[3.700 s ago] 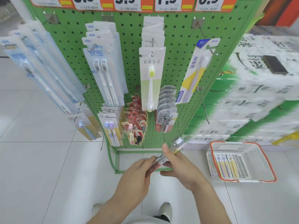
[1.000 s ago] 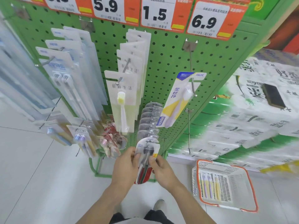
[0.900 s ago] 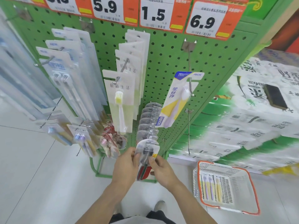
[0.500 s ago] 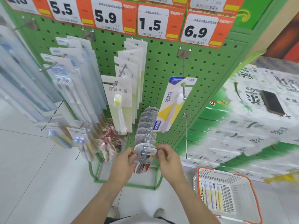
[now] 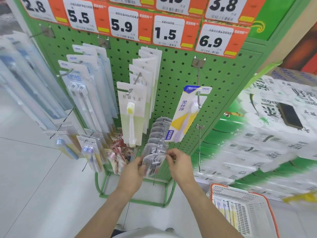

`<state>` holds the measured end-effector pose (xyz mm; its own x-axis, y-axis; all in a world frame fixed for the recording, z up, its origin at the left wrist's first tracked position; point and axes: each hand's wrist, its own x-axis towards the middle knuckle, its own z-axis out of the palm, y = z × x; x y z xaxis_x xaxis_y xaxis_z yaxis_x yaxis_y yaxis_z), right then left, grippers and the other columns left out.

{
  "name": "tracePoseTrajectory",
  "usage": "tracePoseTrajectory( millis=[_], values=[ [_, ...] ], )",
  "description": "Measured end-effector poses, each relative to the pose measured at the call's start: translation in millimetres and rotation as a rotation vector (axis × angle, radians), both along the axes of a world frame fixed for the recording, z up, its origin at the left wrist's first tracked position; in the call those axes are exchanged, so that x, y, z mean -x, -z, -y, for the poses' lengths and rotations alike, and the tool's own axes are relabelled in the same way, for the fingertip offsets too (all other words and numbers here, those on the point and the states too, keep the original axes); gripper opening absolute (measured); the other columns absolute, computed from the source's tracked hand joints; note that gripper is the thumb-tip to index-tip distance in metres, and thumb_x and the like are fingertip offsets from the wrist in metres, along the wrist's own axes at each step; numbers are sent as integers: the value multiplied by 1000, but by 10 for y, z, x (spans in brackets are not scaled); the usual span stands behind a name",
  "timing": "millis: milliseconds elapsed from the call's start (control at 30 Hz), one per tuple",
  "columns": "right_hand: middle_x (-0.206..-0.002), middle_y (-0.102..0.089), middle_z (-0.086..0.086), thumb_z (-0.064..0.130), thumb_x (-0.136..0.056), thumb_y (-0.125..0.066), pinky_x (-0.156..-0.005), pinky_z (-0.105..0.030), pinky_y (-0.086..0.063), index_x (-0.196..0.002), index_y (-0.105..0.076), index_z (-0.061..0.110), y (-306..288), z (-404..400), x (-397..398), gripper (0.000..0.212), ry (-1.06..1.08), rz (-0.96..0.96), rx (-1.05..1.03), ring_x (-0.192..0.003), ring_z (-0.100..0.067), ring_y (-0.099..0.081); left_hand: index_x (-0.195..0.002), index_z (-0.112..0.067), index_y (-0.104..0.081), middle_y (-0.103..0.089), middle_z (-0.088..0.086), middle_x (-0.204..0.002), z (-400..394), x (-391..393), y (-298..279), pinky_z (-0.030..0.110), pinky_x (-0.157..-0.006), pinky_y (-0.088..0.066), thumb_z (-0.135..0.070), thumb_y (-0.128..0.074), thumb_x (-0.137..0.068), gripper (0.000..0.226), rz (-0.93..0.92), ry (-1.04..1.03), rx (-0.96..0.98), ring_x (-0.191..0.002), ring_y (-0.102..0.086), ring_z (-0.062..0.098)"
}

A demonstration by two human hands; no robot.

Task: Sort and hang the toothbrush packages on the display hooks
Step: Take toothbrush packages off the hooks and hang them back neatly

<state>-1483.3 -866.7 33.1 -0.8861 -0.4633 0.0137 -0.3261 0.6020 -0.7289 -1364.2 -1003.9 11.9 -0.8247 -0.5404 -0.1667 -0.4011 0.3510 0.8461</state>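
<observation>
left hand (image 5: pixel 133 170) pinching clear toothbrush package (image 5: pixel 153 163) left edge | right hand (image 5: pixel 178 163) pinching its right edge | hanging on hook at near end of row

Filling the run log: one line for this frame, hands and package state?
phase: hanging | left hand: grips clear package | right hand: pinches its top edge | package at hook's tip, front of clear row | basket: packages left

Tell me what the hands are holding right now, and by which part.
Both hands hold one clear toothbrush package at the front of its hook row. The left hand has its grip on the left edge, the right hand pinches the top right edge.
</observation>
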Motion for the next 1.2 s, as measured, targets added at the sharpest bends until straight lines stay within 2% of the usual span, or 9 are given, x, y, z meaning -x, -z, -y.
tracePoseTrajectory(
  millis=[67, 200, 333, 433, 500, 567, 700, 1000, 1200],
  values=[
    [-75, -65, 12, 8, -96, -64, -62, -3, -41, -91, -73, 13, 11, -7, -2, 12, -2, -11, 22, -70, -6, -61, -109, -24, -59, -66, -11, -91, 8, 0, -45, 9, -64, -40, -33, -48, -102, 16, -20, 0, -3, -86, -64, 10],
    [-82, -65, 13, 10, -99, -62, -63, -3, -39, -93, -72, 13, 7, -19, 15, 12, -45, -46, 50, -72, 5, -59, -141, -9, -49, -63, 2, -130, 33, 20, -28, 22, -93, -42, 0, -45, -100, 42, 26, -41, 23, -113, -59, 17],
    [-90, -67, 10, 7, -99, -61, -70, 0, -38, -97, -74, 11, 30, 4, 27, 14, -99, -92, 47, -78, -6, -60, -144, -16, -49, -63, -5, -125, 31, 85, -43, 22, -90, -42, -9, -44, -104, 41, -35, -96, 50, -110, -60, 14],
    [-96, -72, 7, 6, -98, -61, -76, -2, -41, -100, -75, 11, 47, 20, 24, 15, -109, -108, 47, -84, -8, -64, -139, -19, -57, -67, -7, -121, 80, 123, -26, 25, -86, -47, -14, -52, -103, 37, -58, -115, 68, -102, -66, 16],
    [-96, -75, 5, 6, -97, -62, -78, -12, -48, -100, -76, 12, 41, 28, 32, 15, -104, -105, 60, -84, -10, -67, -120, -22, -65, -72, -8, -105, 121, 140, -12, 32, -77, -53, -16, -60, -99, 22, -84, -153, 47, -87, -70, 18],
    [-91, -74, 11, 7, -97, -64, -80, -22, -55, -99, -77, 13, 52, 28, 44, 15, -94, -70, 70, -83, -10, -69, -101, -26, -66, -72, -11, -89, 147, 150, -26, 35, -74, -56, -15, -66, -95, 12, -127, -192, 45, -78, -68, 12],
    [-92, -71, 22, -1, -98, -54, -84, -32, -61, -103, -77, 16, 106, -16, 42, 29, -50, 69, 121, -87, -3, -72, -91, -18, -69, -72, -11, -80, 147, 109, -41, 38, -75, -58, -12, -69, -93, 7, -167, -208, 86, -75, -68, 9],
    [-97, -70, 9, 0, -94, -61, -76, -9, -46, -98, -66, 27, 13, -88, -254, 28, 166, 68, 291, -90, 1, -64, -93, -20, -66, -65, -9, -76, 75, -242, -221, 33, -64, -47, -22, -63, -97, 6, -155, -320, 205, -73, -61, 16],
    [-91, -67, 1, -10, -90, -59, -75, -14, -48, -93, -63, 28, -210, -104, -520, 38, 116, -35, 468, -87, -10, -65, -98, -23, -61, -65, -8, -88, 77, -584, -280, 23, -74, -40, -26, -60, -98, 3, -176, -385, 195, -82, -59, 11]
  ],
)
